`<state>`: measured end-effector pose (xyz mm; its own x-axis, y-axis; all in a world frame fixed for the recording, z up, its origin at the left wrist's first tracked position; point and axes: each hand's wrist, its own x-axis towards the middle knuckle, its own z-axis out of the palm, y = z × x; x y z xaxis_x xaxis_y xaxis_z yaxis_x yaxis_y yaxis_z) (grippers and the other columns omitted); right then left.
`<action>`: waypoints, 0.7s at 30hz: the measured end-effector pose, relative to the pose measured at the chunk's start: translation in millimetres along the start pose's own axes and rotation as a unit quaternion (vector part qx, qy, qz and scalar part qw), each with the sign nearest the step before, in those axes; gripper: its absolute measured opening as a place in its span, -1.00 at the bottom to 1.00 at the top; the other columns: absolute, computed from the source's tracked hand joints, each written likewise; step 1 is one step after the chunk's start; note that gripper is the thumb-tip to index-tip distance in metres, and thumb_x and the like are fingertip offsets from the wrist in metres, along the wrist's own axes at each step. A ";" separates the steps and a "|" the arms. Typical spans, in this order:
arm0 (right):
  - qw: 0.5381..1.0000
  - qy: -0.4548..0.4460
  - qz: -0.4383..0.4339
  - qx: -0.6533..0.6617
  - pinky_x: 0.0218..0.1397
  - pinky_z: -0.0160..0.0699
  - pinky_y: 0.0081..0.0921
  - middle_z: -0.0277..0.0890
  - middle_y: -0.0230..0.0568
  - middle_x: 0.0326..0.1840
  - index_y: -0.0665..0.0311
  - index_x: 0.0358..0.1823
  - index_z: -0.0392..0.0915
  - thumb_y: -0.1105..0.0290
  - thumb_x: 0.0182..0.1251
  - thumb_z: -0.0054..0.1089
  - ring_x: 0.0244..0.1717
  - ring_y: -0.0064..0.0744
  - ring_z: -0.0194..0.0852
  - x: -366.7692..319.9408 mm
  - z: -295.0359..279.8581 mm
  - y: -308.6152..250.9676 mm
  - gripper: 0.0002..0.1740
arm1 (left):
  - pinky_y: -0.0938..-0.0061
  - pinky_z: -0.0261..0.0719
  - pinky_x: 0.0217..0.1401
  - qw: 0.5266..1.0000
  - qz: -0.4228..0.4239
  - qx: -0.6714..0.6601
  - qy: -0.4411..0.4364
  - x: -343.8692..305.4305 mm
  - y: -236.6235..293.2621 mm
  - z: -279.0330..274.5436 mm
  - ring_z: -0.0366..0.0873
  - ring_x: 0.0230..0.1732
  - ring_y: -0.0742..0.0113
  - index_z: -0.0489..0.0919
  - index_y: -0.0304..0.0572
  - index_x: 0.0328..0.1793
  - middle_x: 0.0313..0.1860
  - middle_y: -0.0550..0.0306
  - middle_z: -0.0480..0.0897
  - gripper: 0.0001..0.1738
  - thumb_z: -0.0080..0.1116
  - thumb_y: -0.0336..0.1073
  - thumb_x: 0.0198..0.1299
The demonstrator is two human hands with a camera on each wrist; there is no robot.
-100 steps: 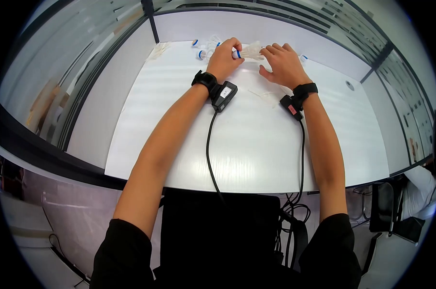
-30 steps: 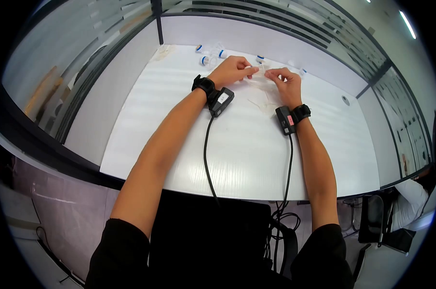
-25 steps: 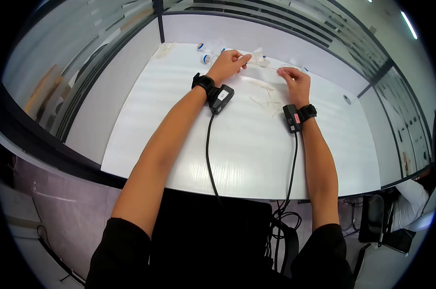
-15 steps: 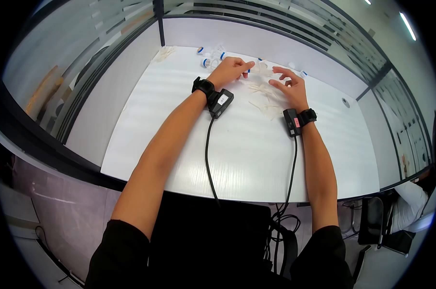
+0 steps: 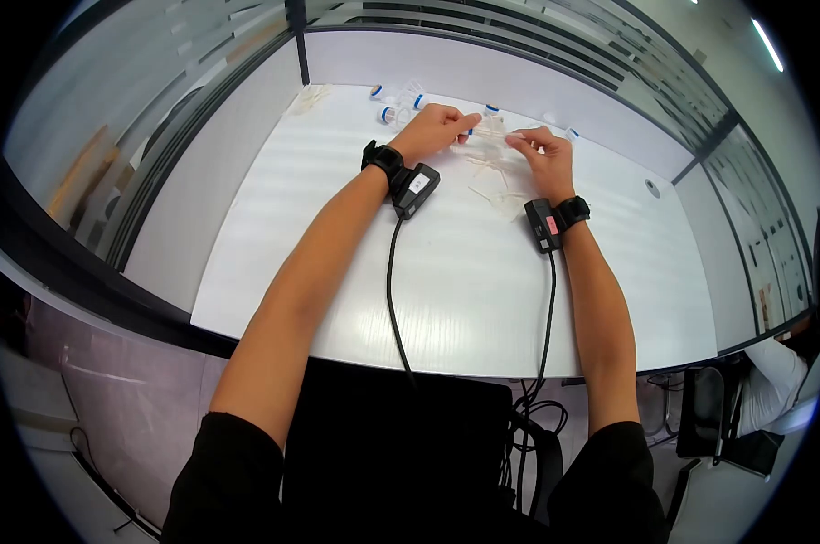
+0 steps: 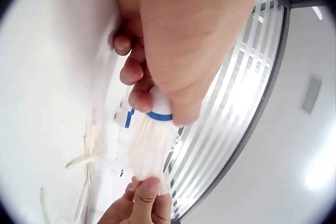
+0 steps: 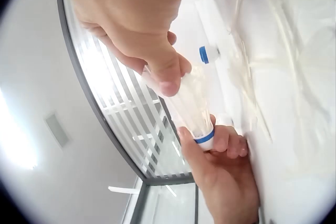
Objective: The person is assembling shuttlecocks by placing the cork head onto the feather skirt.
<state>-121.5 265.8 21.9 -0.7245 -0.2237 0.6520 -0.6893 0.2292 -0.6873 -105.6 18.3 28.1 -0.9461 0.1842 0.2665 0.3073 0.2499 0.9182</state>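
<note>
At the back of the white table [image 5: 355,290], my left hand [image 5: 432,134] grips the white end of a clear plastic pack [image 6: 147,148], thumb and fingers just behind its blue ring [image 6: 159,116]. Pale thin sticks show through the clear wall. The pack's other end is pinched between the thumb and fingers of my right hand [image 5: 548,156], seen in the right wrist view beside the clear plastic [image 7: 193,103]. My fingertips hide part of that end. Loose pale sticks [image 5: 491,179] lie scattered on the table just below the hands.
More blue-ringed white-ended packs stand or lie along the back, such as one at left [image 5: 388,115] and one at right [image 5: 572,134]. A small pile of pale strips [image 5: 312,97] lies in the left corner. Partitions [image 5: 519,77] enclose the table; cables [image 5: 393,299] trail from both wrists.
My right hand drew rightward with a thin stick, was apart with spread fingers half a second ago, and now pinches the pack's clear end. More loose sticks lie on the table than at first.
</note>
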 end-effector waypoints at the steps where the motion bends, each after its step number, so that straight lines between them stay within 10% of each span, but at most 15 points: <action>1: 1.000 0.016 0.001 0.014 -0.24 0.24 -0.56 0.75 -0.39 -0.32 0.19 -0.24 0.86 0.36 0.20 0.53 -0.33 -0.67 0.35 1.7 -2.0 0.9 -0.87 | 0.64 0.39 -0.36 1.000 -0.003 -0.012 0.023 1.2 -2.2 0.3 0.42 -0.47 0.61 0.68 -0.25 -0.27 -0.46 0.29 0.62 -0.47 0.22 0.14 0.43; 8: 0.993 -0.075 0.077 0.054 -0.04 0.55 -0.63 0.74 -0.34 -0.22 0.40 -0.15 0.78 0.48 0.33 0.42 -0.17 -0.66 0.58 0.8 -19.3 12.8 -0.86 | 0.60 0.28 -0.55 0.989 -0.022 -0.085 0.118 5.2 -8.2 -6.6 0.32 -0.62 0.60 0.57 -0.20 -0.41 -0.58 0.34 0.48 -0.41 0.10 0.18 0.49; 10: 0.991 -0.088 0.076 0.061 -0.33 0.28 -0.69 0.72 -0.47 -0.27 0.23 -0.11 0.80 0.33 0.19 0.56 -0.39 -0.74 0.40 -0.6 -12.1 17.1 -0.74 | 0.59 0.24 -0.55 0.993 -0.010 -0.045 0.105 3.8 -6.6 -5.5 0.29 -0.64 0.60 0.52 -0.13 -0.51 -0.61 0.36 0.45 -0.38 0.06 0.18 0.50; 16: 0.998 -0.055 0.025 -0.012 -0.35 0.22 -0.69 0.70 -0.56 -0.12 0.13 0.08 0.73 0.28 0.06 0.65 -0.25 -0.73 0.41 -0.9 -10.6 -13.5 -0.50 | 0.60 0.26 -0.40 0.998 -0.040 0.015 0.040 -2.6 7.0 -2.3 0.30 -0.55 0.62 0.55 -0.14 -0.51 -0.62 0.37 0.48 -0.38 0.10 0.20 0.47; 21: 0.997 -0.048 -0.018 -0.060 -0.21 0.29 -0.55 0.72 -0.40 -0.23 0.14 -0.09 0.84 0.30 0.11 0.61 -0.24 -0.53 0.43 -2.9 5.5 -18.9 -0.69 | 0.60 0.31 -0.35 0.999 -0.040 0.013 -0.005 -2.1 7.2 -1.3 0.34 -0.52 0.62 0.63 -0.16 -0.46 -0.60 0.34 0.53 -0.35 0.11 0.26 0.45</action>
<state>-106.4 256.9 31.3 -0.6993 -0.3227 0.6379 -0.7148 0.3303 -0.6165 -101.5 18.4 34.6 -0.9669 0.1720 0.1885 0.2325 0.2892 0.9286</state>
